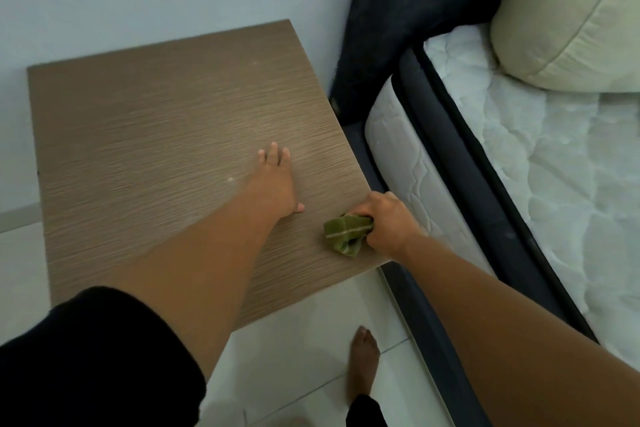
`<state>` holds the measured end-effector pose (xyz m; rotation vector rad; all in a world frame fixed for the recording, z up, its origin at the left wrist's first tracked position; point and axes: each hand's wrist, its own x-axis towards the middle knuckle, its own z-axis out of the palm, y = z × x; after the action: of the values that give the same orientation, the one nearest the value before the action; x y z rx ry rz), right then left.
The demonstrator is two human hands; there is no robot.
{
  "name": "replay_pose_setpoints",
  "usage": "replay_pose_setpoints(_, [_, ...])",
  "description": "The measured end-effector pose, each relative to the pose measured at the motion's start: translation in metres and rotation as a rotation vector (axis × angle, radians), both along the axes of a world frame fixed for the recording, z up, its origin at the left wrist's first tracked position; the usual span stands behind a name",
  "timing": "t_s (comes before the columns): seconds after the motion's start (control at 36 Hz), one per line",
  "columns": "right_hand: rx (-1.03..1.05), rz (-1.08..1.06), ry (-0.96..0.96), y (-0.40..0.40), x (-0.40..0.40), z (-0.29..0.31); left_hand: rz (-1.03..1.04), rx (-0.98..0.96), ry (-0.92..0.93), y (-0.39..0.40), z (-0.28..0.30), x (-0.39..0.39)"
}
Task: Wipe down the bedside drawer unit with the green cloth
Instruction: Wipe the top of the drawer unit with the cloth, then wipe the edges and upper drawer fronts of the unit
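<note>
Black sleeve, wood-grain drawer unit, mattress.

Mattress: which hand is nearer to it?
Right. The right hand, gripping the green cloth, is at the drawer unit's edge beside the mattress; the left hand rests flat farther in.

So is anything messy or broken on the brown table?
Nothing broken. The brown wood-grain drawer unit top has small pale specks left of the flat left hand. The right hand grips the bunched green cloth.
</note>
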<state>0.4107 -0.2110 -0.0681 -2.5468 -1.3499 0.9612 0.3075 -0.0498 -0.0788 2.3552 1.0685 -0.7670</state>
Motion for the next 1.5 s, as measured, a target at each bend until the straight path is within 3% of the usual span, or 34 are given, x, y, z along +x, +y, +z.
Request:
replay_pose_setpoints(0.39, [0.065,-0.025,0.042,-0.05,-0.018,0.006,-0.053,0.012,0.007,-0.02,0.0,-0.006])
replay_pose_setpoints(0.53, [-0.086,0.06,0.073,-0.059,-0.015,0.013,-0.11,0.008,-0.011,-0.029,0.0,-0.009])
replay_pose_setpoints(0.64, [-0.188,-0.086,0.176,-0.053,0.005,0.031,-0.204,-0.021,-0.042,-0.029,0.004,-0.004])
replay_pose_setpoints(0.78, [0.004,-0.385,0.328,-0.035,0.035,0.05,-0.255,-0.055,-0.108,-0.026,0.009,0.006])
replay_pose_setpoints(0.89, [0.169,-0.535,0.314,-0.025,0.048,0.049,-0.302,-0.063,-0.108,-0.028,0.009,0.016])
replay_pose_setpoints(1.14, [0.279,-0.65,0.38,-0.027,0.064,0.022,-0.402,-0.025,-0.158,-0.029,0.005,0.05])
replay_pose_setpoints(1.5, [0.393,-0.723,0.751,-0.038,0.071,-0.045,-0.574,0.202,-0.062,-0.032,-0.006,0.081])
